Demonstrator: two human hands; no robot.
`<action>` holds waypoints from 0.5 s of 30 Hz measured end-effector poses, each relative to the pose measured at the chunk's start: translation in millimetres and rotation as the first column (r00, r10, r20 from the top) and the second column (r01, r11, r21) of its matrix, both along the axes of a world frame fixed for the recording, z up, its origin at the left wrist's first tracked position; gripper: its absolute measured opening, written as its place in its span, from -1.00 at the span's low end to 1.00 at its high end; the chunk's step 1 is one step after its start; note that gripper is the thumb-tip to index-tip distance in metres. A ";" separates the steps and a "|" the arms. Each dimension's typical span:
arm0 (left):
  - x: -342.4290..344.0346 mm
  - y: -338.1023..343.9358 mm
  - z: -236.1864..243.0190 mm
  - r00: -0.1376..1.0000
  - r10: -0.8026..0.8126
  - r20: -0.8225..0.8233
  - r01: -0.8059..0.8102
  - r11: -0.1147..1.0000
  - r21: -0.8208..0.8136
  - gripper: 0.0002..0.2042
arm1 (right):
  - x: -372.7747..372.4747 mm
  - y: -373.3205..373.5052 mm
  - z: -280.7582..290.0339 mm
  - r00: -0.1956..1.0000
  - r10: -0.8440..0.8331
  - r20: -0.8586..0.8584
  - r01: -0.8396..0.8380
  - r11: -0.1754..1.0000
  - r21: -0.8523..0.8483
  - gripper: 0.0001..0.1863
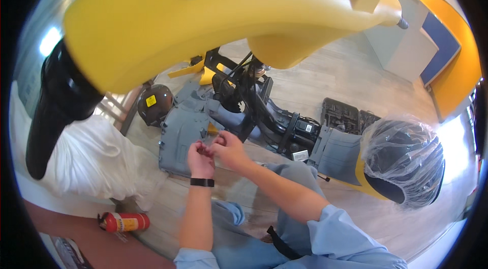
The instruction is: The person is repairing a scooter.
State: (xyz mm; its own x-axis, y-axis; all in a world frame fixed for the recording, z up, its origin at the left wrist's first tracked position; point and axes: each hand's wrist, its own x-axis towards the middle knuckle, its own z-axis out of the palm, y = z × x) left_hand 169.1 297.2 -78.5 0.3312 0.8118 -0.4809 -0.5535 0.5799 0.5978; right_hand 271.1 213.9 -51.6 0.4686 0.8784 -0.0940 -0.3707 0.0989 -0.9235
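Left hand (201, 161) and right hand (229, 149) curl close together, any grip impossible to tell.

A red fire extinguisher (124, 222) lies near crumpled white fabric (96, 157).

Head-worn fisheye view, facing down and forward, near above both hands (201, 161), floor (315, 78) beyond
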 end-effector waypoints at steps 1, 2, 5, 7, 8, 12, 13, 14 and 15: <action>5.6 2.8 -1.8 1.000 -0.016 0.027 0.017 0.999 -0.034 -0.94 | 6.6 -1.5 -0.5 0.999 -0.051 0.009 0.052 0.998 -0.020 -0.79; 10.6 4.7 -4.1 0.998 -0.030 0.061 0.034 0.997 -0.063 -0.94 | 12.2 -3.0 -0.1 0.993 -0.115 0.024 0.117 0.989 -0.089 -0.81; 19.8 9.2 -9.7 0.998 -0.039 0.053 0.044 0.994 -0.101 -0.94 | 25.6 -25.7 2.7 0.997 -0.025 -0.070 0.015 0.991 -0.136 -0.81; 27.2 14.8 -9.2 0.996 -0.078 0.048 0.084 0.989 -0.122 -0.95 | 31.0 -37.7 7.8 0.997 0.049 -0.063 -0.059 0.985 -0.161 -0.81; 30.7 16.0 -8.1 0.985 -0.133 0.106 0.143 0.985 -0.094 -0.94 | 31.5 -43.0 10.1 0.994 0.088 -0.072 -0.098 0.983 -0.156 -0.82; 49.3 9.0 -0.4 0.899 -0.237 0.369 0.289 0.953 -0.091 -0.83 | 29.0 -48.5 16.6 0.983 0.168 -0.070 -0.176 0.976 -0.131 -0.87; 53.6 5.5 3.1 0.841 -0.246 0.482 0.321 0.944 -0.078 -0.80 | 28.9 -47.0 18.0 0.984 0.152 -0.097 -0.164 0.977 -0.135 -0.89; 58.3 1.3 6.6 0.777 -0.276 0.565 0.346 0.938 -0.017 -0.79 | 29.4 -45.0 19.7 0.983 0.136 -0.122 -0.152 0.979 -0.137 -0.90; 63.1 -3.2 9.8 0.698 -0.305 0.648 0.362 0.931 0.048 -0.77 | 30.5 -42.6 21.7 0.982 0.119 -0.148 -0.140 0.981 -0.138 -0.91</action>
